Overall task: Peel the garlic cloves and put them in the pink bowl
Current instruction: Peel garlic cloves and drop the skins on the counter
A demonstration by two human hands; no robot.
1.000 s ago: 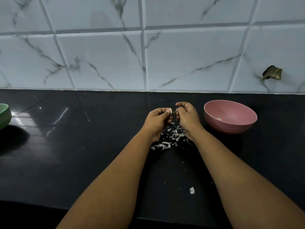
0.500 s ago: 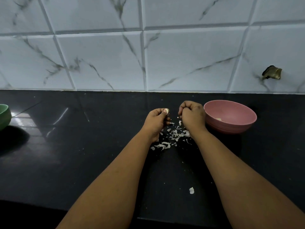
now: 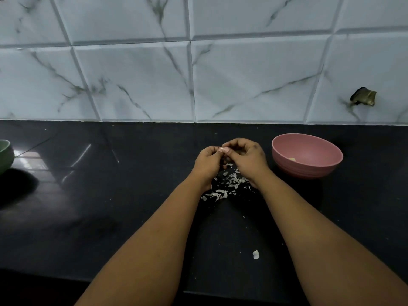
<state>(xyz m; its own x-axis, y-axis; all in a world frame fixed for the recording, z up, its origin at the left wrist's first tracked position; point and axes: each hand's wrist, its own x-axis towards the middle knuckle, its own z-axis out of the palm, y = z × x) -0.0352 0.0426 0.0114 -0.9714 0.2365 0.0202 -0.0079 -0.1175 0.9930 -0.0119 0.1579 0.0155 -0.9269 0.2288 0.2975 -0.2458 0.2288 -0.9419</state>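
A garlic clove (image 3: 222, 149), small and pale, shows between the fingertips of both hands above the black counter. My left hand (image 3: 208, 162) has its fingers curled round it. My right hand (image 3: 247, 159) pinches the clove's top from the right, fingers curled. Most of the clove is hidden by the fingers. The pink bowl (image 3: 306, 161) stands just right of my right hand, with a peeled clove (image 3: 291, 159) inside. A pile of white garlic skins (image 3: 227, 184) lies on the counter under the hands.
A green bowl (image 3: 5, 155) sits at the far left edge of the counter. One loose skin flake (image 3: 255, 254) lies nearer the front edge. A marbled tile wall (image 3: 198, 74) closes the back.
Half a second ago the hands were apart, the clove in the left hand only. The right hand has come back left and now pinches the clove too.
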